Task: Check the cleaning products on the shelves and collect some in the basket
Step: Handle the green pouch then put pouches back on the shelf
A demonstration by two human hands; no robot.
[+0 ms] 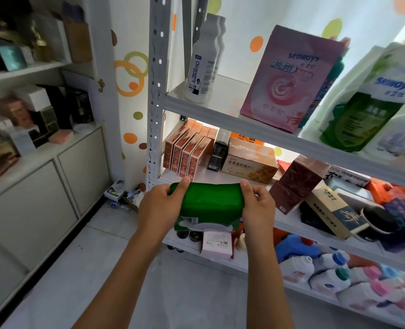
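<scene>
left hand (159, 205): pinches green pack (211, 201) left end | right hand (258, 205): pinches right end | position: before shelf (232, 119)

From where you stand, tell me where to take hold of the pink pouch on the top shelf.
Grip the pink pouch by its upper side edges, coming from the front. It stands upright, leaning back, its flat face towards you, with things close behind on its right.

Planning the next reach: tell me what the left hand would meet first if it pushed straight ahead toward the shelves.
Probably the row of red boxes on the middle shelf, right beyond the left hand, which grips the green pack. Depth is unclear.
</scene>
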